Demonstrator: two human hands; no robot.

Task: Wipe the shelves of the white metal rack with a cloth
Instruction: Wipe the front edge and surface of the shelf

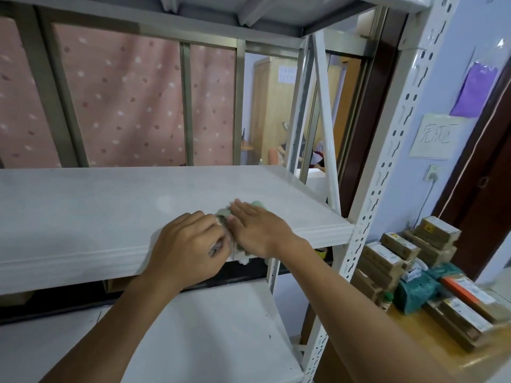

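Observation:
The white metal rack has a broad middle shelf [96, 211] at chest height and a lower shelf [215, 335] beneath it. A small pale green and white cloth [224, 214] lies bunched at the front right part of the middle shelf. Part of it hangs over the front edge. My right hand [257, 228] lies flat on top of the cloth with fingers stretched out. My left hand [190, 244] is curled at the shelf's front edge, gripping the cloth's left side. Most of the cloth is hidden under both hands.
The perforated white upright [387, 172] of the rack stands just right of my hands. A wooden table at the lower right carries several cardboard boxes [392, 255] and a green packet [414, 294]. Behind the rack are a pink dotted curtain [124, 100] and a metal window frame.

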